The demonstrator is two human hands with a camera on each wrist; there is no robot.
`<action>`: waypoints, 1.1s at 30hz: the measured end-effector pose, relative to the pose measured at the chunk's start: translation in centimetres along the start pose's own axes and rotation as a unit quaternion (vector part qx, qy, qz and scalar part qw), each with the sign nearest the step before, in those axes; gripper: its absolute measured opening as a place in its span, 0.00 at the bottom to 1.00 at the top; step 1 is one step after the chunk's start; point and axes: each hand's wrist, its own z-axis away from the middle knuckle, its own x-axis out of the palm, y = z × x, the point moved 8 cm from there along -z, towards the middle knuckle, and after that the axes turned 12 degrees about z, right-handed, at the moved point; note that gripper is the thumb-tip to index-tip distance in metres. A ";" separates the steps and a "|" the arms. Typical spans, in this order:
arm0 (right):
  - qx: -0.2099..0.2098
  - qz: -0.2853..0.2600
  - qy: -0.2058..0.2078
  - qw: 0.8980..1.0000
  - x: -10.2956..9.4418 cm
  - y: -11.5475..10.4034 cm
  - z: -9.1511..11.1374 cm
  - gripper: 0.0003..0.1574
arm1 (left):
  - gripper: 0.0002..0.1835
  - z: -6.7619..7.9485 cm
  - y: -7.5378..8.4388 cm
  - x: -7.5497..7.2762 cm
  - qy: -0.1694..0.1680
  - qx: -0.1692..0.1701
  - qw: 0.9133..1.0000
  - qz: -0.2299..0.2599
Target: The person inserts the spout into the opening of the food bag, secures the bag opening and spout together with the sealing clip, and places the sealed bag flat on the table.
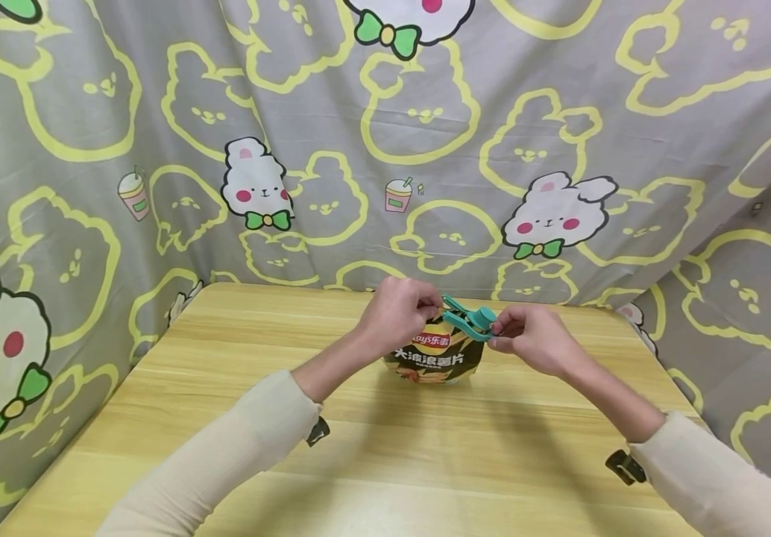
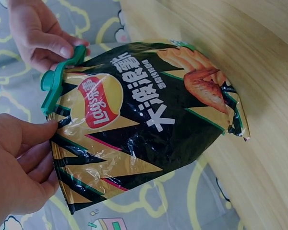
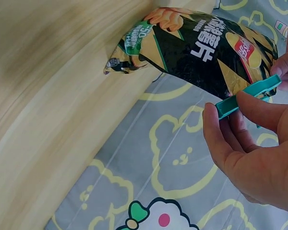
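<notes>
A black and gold bag of potato chips stands upright on the table, its printed front toward me. My left hand pinches the bag's top edge, thumb in front, as the left wrist view of the bag shows. In my right hand is a green bag clip, held between thumb and fingers at one end. The clip's two arms stand spread apart in the head view, at the right part of the bag's top edge. From the right wrist, the clip overlaps the bag's top corner.
The wooden table reaches back to a grey curtain with yellow outlines and white rabbit figures, which also hangs along both sides. Dark straps show at both sleeves.
</notes>
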 end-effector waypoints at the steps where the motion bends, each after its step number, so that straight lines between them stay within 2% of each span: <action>1: 0.002 -0.001 0.001 1.000 0.0 0.0 0.0 0.07 | 0.07 0.0 0.0 0.0 0.001 0.001 1.000 -0.001; 10: 0.014 -0.005 0.018 1.000 -0.3 0.1 -0.1 0.08 | 0.08 0.0 0.0 0.0 0.002 0.002 1.000 -0.003; 19: 0.009 -0.007 0.037 0.999 -0.5 -0.1 -0.1 0.08 | 0.09 0.0 0.1 -0.1 0.003 0.004 1.000 -0.005; 33: 0.009 -0.010 0.044 0.999 -0.6 0.0 0.1 0.08 | 0.10 0.1 0.2 -0.1 0.000 0.005 1.000 -0.006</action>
